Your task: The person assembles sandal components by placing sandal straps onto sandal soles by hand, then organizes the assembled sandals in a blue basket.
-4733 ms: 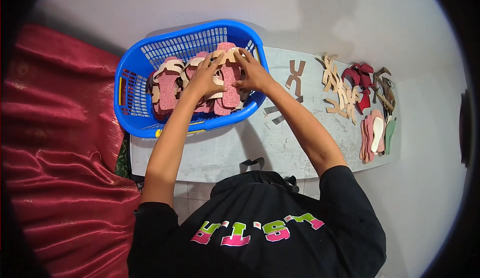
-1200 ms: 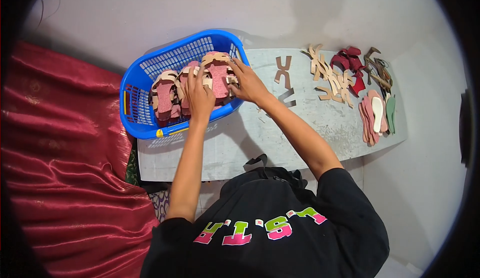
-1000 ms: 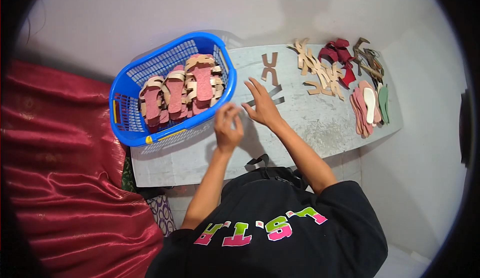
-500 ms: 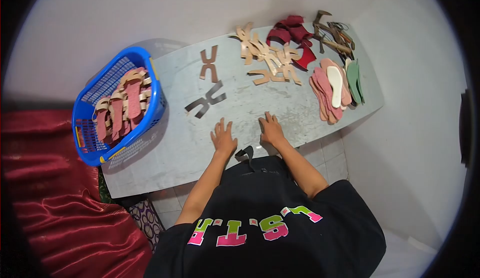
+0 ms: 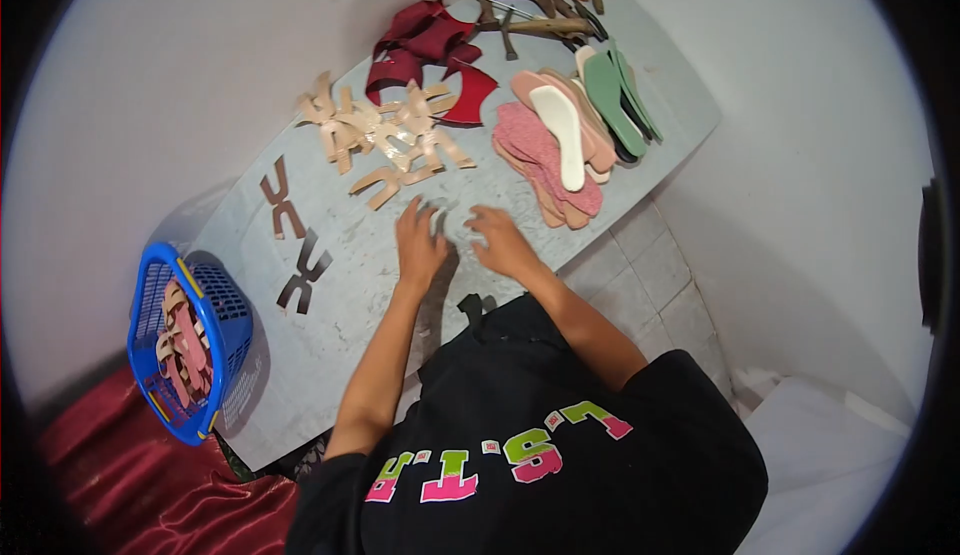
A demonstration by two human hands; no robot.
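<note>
My left hand point(image 5: 421, 243) hovers over or rests on the grey tabletop point(image 5: 370, 300), fingers spread and nothing held. Beside it on the right, my right hand point(image 5: 502, 243) has its fingers apart and bent, also without anything in it. Past my left hand lie beige strap pieces point(image 5: 385, 135) in a loose pile. A stack of pink and peach soles point(image 5: 535, 150), topped by a white insole point(image 5: 560, 135), is nearest my right hand. To the left are a brown X-shaped strap piece point(image 5: 282, 198) and a dark one point(image 5: 304, 273).
A blue basket point(image 5: 232, 325) with pink sandals point(image 5: 182, 345) stands at the left end. Dark red pieces point(image 5: 430, 40) lie at the back, near a hammer and other tools point(image 5: 540, 15). Green soles point(image 5: 612, 100) sit at the right, close to the table edge.
The view has turned towards the right, so the table things appear shifted left. My hands have moved forward, closer to the strap pile and the soles; both remain without anything held.
</note>
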